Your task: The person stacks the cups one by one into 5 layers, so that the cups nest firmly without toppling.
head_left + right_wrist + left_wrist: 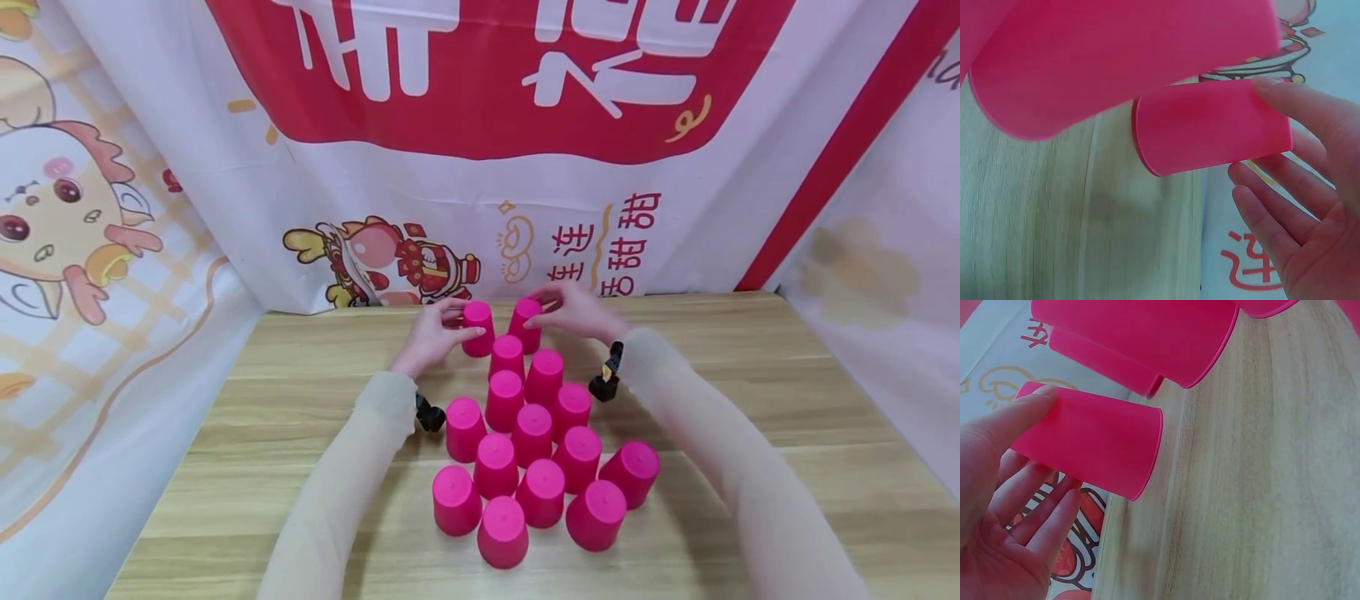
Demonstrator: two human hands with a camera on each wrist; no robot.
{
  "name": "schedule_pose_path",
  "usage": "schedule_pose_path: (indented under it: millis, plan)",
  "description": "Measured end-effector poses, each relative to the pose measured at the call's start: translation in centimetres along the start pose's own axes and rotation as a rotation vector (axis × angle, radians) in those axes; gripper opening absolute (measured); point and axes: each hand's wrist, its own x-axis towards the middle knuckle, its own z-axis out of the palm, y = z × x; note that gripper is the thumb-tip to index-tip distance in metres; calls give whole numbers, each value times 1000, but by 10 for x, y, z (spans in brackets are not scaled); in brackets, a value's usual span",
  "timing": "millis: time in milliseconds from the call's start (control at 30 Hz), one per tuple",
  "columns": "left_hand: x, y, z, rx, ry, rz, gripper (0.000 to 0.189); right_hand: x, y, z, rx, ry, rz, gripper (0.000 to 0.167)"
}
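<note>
At the far end of a group of upside-down pink plastic cups, my left hand [433, 335] pinches one pink cup [477, 332] between thumb and fingers. In the left wrist view the thumb lies on one side of that cup [1094, 442], fingertips on the other. My right hand [576, 312] pinches a second pink cup [524, 330] just to the right of it, base up. The right wrist view shows thumb and fingertips on opposite sides of this cup [1210, 128]. A narrow gap separates the two held cups. Right in front of them stands another pink cup [507, 357].
Several more upside-down pink cups [502, 533] stand close together toward the near side of the wooden table [285, 433]. A printed white and red cloth [480, 125] hangs behind the table's far edge, with more cloth along both sides.
</note>
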Motion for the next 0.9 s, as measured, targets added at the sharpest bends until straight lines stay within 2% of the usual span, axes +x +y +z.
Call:
schedule_pose_path:
  millis: [300,600,767,900]
  plan:
    - [0,1,1,-18,-9,7,54,7,-5,10,-53,-17,-22,42]
    - [0,2,2,1,-26,6,56,7,-11,13,-71,-22,-22,43]
    - [-1,-1,1,-40,-45,27,63,4,-10,10,-67,-34,-37,48]
    - [-8,1,-6,-51,-34,44,68,-2,-11,1,-39,-28,-29,56]
